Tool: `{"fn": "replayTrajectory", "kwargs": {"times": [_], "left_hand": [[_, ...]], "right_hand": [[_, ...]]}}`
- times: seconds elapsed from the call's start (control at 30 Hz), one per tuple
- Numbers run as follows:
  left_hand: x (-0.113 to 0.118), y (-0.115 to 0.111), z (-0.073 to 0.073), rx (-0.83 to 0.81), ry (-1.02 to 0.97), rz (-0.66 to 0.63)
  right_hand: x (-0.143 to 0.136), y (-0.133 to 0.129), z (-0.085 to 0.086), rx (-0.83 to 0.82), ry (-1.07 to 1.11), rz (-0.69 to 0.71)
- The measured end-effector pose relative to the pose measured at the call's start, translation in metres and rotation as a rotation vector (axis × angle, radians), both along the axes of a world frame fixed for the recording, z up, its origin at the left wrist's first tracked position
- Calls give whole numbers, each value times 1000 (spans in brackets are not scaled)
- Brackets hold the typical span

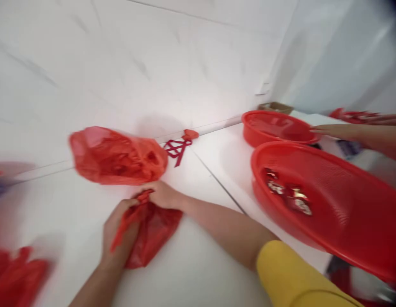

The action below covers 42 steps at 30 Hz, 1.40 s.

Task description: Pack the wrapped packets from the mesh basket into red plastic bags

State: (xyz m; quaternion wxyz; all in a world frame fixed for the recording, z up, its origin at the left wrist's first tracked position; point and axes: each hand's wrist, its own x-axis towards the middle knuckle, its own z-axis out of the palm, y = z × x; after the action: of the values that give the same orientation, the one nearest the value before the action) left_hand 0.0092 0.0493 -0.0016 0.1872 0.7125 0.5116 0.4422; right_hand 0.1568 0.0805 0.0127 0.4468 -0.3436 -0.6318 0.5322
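Across the near middle of the white tabletop [213, 179], we note a gathered red plastic bag [157, 234] with both hands at its neck. Grip: left hand [111, 232] closed on the neck and a loose trailing strip; right hand [162, 195] pinching the same neck from the right, fingers close to the left's. Motion blur hides the exact fingertip contact, and we cannot tell whether a knot is formed or tight.

Just beyond the hands, touching or nearly touching the right one, lies an open red plastic bag [119, 160], mouth to the left, crumpled red material inside. Dark red ribbon [178, 147] lies to its right.

Risks, our judgement:
- Thin film: a hard or uneven pull could tear the neck or snap the strip.
- Slippery plastic: if either pinch loosens, the gathers could fan out and the neck open.
- Crowding: a right-hand swing to the far side could shove the open bag or catch its film.
- Ribbon lies loose; a sweep could drag it along.

At right, the large red basket [345, 204] holds shiny wrapped pieces [302, 200]; a co-worker's hand [336, 131] is at the smaller red basket [277, 125] beyond. We judge an elbow bump possible should our right arm swing outward.
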Motion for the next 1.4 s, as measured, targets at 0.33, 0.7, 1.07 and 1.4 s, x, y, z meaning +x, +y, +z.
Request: {"fn": "replayTrajectory", "kwargs": {"times": [0.33, 0.7, 1.07, 1.4], "left_hand": [[-9, -21, 10, 192, -23, -98], [20, -78, 18, 549, 232, -565], [26, -81, 21, 511, 311, -280], [14, -73, 6, 35, 280, -209]], "right_hand": [[21, -1, 7, -326, 399, 142], [37, 14, -15, 208, -267, -486], [42, 24, -25, 185, -295, -366], [52, 29, -25, -80, -258, -353]]}}
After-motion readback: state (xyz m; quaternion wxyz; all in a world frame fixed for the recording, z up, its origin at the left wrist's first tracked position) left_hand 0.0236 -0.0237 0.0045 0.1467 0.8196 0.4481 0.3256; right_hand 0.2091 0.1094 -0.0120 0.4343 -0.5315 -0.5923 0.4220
